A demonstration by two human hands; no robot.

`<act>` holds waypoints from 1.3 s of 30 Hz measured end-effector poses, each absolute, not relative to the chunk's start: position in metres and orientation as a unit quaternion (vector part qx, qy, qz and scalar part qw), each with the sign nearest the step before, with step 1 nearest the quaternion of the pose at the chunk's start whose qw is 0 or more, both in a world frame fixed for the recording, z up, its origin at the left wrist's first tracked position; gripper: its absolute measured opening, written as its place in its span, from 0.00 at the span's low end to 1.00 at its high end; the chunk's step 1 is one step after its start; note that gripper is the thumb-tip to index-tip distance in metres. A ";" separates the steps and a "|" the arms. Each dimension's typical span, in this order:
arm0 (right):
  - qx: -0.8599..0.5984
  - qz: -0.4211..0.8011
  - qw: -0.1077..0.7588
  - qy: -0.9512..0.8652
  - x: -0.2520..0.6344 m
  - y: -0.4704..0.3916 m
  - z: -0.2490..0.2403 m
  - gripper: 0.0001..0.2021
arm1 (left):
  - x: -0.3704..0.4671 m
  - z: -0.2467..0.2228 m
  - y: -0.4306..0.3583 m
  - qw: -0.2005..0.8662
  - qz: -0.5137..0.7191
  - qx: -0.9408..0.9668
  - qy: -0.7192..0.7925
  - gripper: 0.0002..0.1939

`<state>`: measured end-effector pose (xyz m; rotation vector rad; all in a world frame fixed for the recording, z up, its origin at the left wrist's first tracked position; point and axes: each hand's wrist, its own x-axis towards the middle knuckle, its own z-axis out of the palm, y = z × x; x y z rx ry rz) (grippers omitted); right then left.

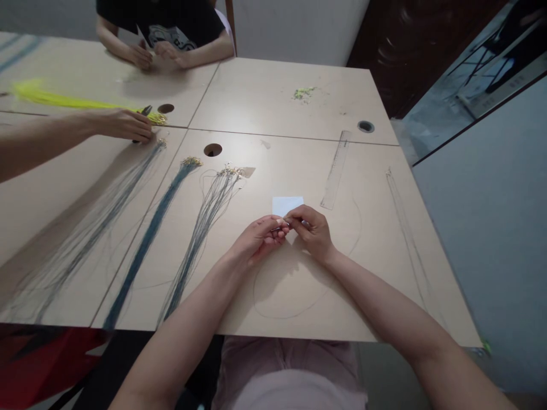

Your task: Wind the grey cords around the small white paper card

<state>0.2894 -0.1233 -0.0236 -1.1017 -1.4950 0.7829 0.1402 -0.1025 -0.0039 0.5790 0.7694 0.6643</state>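
My left hand [265, 232] and my right hand [314, 232] meet over the table, fingertips almost touching. Each is closed in a pinch on a thin dark cord [282, 318], which curves in a wide loop across the tabletop around and below my hands. The exact spot between the fingertips is too small to make out. Just behind my fingers lies a small white paper [287, 203], partly covered by them. To the left, a bundle of grey-green cords [203, 219] with gold-coloured metal ends stretches toward the table's near edge.
Left lie a blue cord bundle [156, 236] and a grey one [122, 196]. A clear ruler [336, 171] and thin cords [404, 213] are on the right. A neighbour's hand [130, 125] holds a dark tool by yellow cords [81, 102]; another person sits opposite. Green scraps [304, 93] lie far back.
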 end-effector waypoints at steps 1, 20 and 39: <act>-0.461 0.328 0.536 -0.627 0.289 -0.123 -0.023 0.05 | 0.141 -0.004 -0.102 0.832 0.313 0.276 0.365 0.06; -0.460 0.316 0.534 -0.635 0.290 -0.124 -0.024 0.06 | 0.140 -0.001 -0.104 0.805 0.319 0.325 0.381 0.06; -0.472 0.365 0.545 -0.589 0.288 -0.124 -0.022 0.04 | 0.138 0.007 -0.107 0.464 0.406 0.633 0.469 0.06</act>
